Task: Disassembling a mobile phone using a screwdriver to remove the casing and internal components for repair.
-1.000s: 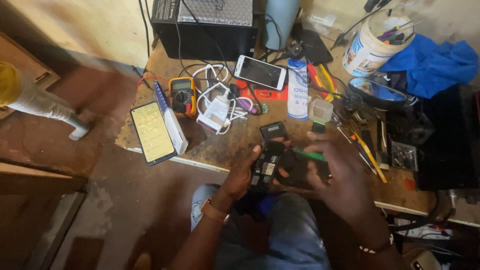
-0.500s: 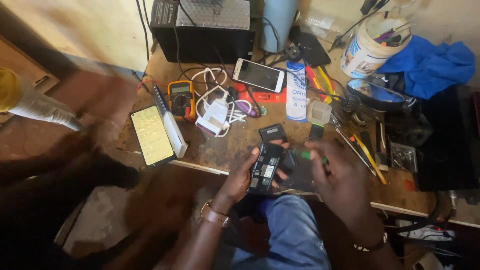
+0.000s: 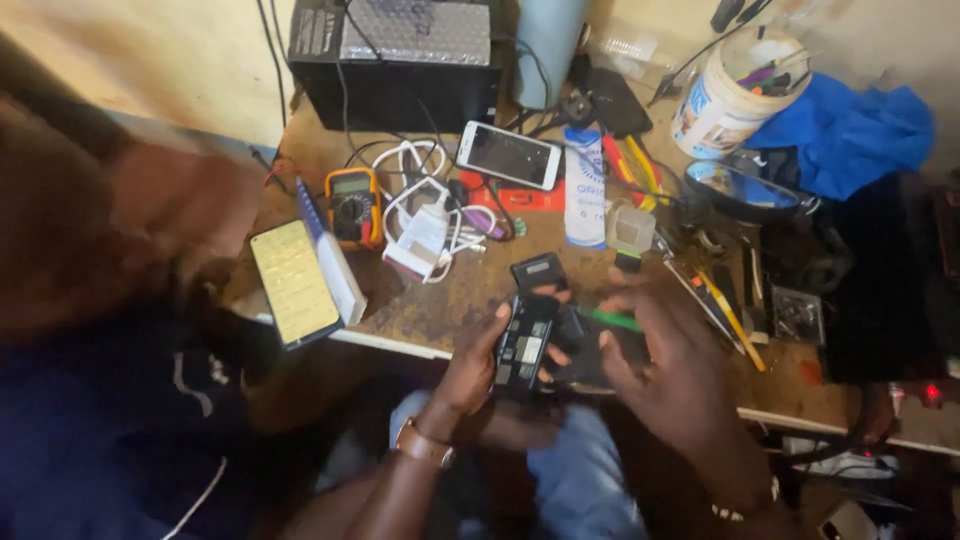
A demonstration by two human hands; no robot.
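Presently, a small black opened phone is held in the grip of the left hand beyond the tabletop edge (over the lap); the right hand closes on a green tool at three o'clock. A slip is judged likely to drop it to the floor.

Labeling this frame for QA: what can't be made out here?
Head view only:
- Phone in left hand: lower end hidden by the fingers; open or closed unclear.
- Right hand: covers the dark part beneath it; the green tool shows only partly.
- Blurred person at left: blocks the bench edge there.
- Bucket: contents too small to tell.
- Black box: cut off by the top edge.
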